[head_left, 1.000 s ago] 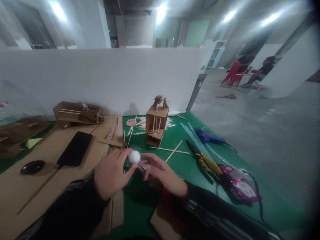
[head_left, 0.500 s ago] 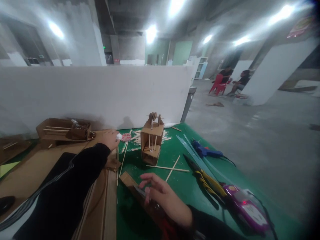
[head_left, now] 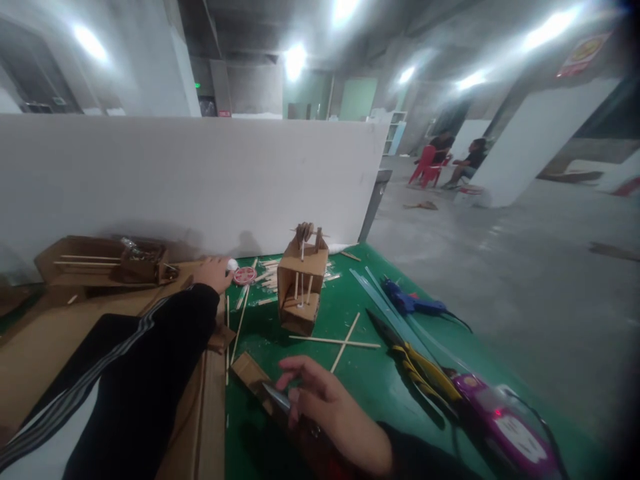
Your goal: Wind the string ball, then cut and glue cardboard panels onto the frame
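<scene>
My left hand [head_left: 213, 273] reaches to the back of the green table, its fingers around a small white round thing [head_left: 232, 265] beside a red-and-white disc [head_left: 245, 276]. My right hand [head_left: 325, 407] holds scissors [head_left: 277, 398] with dark red handles, blades pointing up-left over a cardboard strip [head_left: 250, 377]; its forefingers are stretched out. Behind that hand stands an upright cardboard frame [head_left: 303, 287] with sticks inside and round pieces on top. Two thin sticks [head_left: 345, 342] lie crossed in front of it.
Long-nosed pliers [head_left: 415, 367], a blue glue gun [head_left: 410, 300], clear glue sticks [head_left: 383, 303] and a purple device [head_left: 505, 427] lie at the right. Cardboard sheets and a cardboard build [head_left: 105, 260] are at the left. Two people sit in the far background.
The view has shifted slightly to the right. My left hand stays at the white thing near the disc. My right hand still holds the scissors in nearly the same place.
</scene>
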The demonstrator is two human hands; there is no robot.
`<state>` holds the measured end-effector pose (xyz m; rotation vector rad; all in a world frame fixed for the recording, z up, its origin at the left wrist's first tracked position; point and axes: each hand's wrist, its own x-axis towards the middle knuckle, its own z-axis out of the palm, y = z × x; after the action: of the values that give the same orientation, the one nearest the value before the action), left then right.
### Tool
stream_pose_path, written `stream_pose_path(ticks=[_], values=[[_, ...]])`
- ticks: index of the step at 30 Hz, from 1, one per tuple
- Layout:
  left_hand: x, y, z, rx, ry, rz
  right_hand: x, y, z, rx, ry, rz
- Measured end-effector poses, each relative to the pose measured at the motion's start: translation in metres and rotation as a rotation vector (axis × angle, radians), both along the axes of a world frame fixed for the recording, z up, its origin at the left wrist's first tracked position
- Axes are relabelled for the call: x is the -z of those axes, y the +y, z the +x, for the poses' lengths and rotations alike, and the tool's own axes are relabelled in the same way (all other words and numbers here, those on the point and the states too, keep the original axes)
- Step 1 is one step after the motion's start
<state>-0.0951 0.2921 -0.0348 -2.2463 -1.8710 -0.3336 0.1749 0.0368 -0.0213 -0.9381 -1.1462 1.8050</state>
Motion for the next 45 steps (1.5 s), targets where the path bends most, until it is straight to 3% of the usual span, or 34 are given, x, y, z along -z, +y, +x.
stream_pose_path(ticks=[11,17,23,28,31,34,39,41,45], values=[[-0.001,0.015,0.002,-0.03,0.05,0.015,-0.001,-0.003,-0.001,-0.012,-0.004,-0.02],[-0.022,0.007,-0.01,-0.061,0.082,-0.056,-0.004,-0.004,-0.001,-0.019,0.004,-0.013],[-0.057,-0.033,-0.016,-0.07,0.117,-0.122,-0.005,-0.005,-0.003,-0.029,-0.01,-0.024],[-0.073,-0.101,0.014,0.103,0.122,-0.126,-0.002,-0.007,-0.005,-0.062,-0.114,0.044],[-0.068,-0.151,0.035,0.242,0.108,-0.139,0.003,-0.008,-0.005,-0.064,-0.14,0.067],[-0.051,-0.19,0.049,0.368,0.076,-0.15,0.008,-0.009,-0.007,-0.068,-0.163,0.068],[-0.015,-0.212,0.06,0.428,-0.041,-0.089,-0.004,-0.006,-0.001,-0.056,-0.224,0.184],[-0.005,-0.213,0.061,0.494,-0.121,-0.034,-0.018,0.001,0.009,0.056,-0.36,0.345],[0.005,-0.212,0.062,0.58,-0.298,0.031,-0.045,0.031,0.032,0.43,-0.691,0.669]])
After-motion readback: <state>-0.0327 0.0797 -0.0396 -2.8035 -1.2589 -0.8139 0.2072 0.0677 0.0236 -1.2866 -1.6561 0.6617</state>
